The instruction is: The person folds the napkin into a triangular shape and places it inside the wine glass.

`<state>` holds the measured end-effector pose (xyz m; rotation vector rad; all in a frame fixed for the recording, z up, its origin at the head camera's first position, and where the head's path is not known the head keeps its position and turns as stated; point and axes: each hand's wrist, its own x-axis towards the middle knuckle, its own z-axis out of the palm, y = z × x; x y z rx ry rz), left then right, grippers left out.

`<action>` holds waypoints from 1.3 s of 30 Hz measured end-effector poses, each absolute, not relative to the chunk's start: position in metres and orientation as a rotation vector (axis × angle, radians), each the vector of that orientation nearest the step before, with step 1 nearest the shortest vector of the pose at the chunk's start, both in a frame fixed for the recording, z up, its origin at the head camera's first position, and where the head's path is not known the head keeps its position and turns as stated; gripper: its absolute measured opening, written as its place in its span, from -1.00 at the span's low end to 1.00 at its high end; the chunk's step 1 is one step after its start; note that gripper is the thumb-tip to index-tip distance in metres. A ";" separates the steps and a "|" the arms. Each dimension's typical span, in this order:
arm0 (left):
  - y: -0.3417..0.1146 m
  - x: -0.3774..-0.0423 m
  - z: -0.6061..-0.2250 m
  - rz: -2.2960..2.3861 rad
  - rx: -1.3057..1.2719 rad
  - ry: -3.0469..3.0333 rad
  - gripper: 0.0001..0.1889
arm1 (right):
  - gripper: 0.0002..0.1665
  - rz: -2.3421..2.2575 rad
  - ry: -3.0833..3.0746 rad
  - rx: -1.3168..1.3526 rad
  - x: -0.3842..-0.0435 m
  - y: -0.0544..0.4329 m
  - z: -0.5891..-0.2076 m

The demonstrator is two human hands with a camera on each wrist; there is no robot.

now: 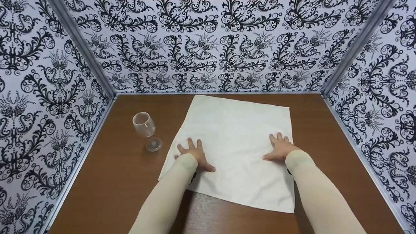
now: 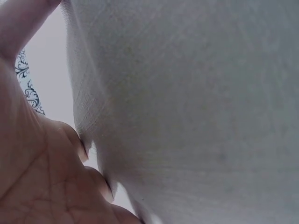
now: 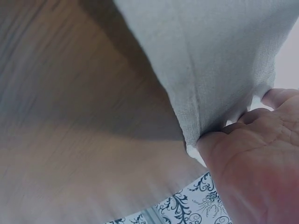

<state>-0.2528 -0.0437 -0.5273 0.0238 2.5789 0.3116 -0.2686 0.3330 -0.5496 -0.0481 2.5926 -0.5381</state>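
A white cloth [image 1: 240, 130] lies spread over the middle of the brown table, slightly askew, with faint wrinkles toward its near right part. On its left side rests my left hand [image 1: 194, 155], fingers spread and thumb pointing right. My right hand [image 1: 280, 148] touches the cloth near its right edge, its fingers apart and its thumb toward the middle. In the left wrist view the fingertips of the left hand [image 2: 51, 163] meet the cloth [image 2: 187, 102]. Seen from the right wrist, the fingers of the right hand [image 3: 261, 149] press on the cloth [image 3: 219, 56] beside its hem.
A clear stemmed glass [image 1: 144, 125] stands on the table [image 1: 123, 169] to the left of the cloth. Walls [image 1: 201, 48] with a black-and-white scroll pattern enclose the back and both sides, with grey metal strips [image 1: 357, 48] along the corners.
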 end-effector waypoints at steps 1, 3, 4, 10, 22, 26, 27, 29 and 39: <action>-0.044 -0.254 -0.528 0.314 0.024 2.580 0.50 | 0.52 -0.537 2.596 -0.052 -0.269 0.333 -0.550; -0.045 -0.256 -0.528 0.321 0.023 2.581 0.52 | 0.52 -0.535 2.603 -0.059 -0.270 0.333 -0.552; -0.046 -0.257 -0.529 0.325 0.025 2.583 0.53 | 0.52 -0.535 2.606 -0.062 -0.271 0.333 -0.552; -0.049 -0.261 -0.531 0.334 0.039 2.597 0.51 | 0.52 -0.553 2.609 -0.040 -0.271 0.332 -0.554; -0.052 -0.264 -0.528 0.321 0.070 2.621 0.49 | 0.48 -0.579 2.609 -0.019 -0.263 0.327 -0.550; -0.052 -0.263 -0.527 0.307 0.068 2.623 0.48 | 0.49 -0.569 2.609 -0.021 -0.265 0.328 -0.552; -0.052 -0.263 -0.527 0.305 0.067 2.625 0.48 | 0.50 -0.565 2.609 -0.021 -0.265 0.328 -0.553; -0.052 -0.265 -0.528 0.293 0.067 2.622 0.48 | 0.51 -0.561 2.608 -0.019 -0.266 0.328 -0.555; -0.054 -0.268 -0.530 0.308 0.082 2.641 0.48 | 0.48 -0.574 2.594 -0.008 -0.260 0.325 -0.549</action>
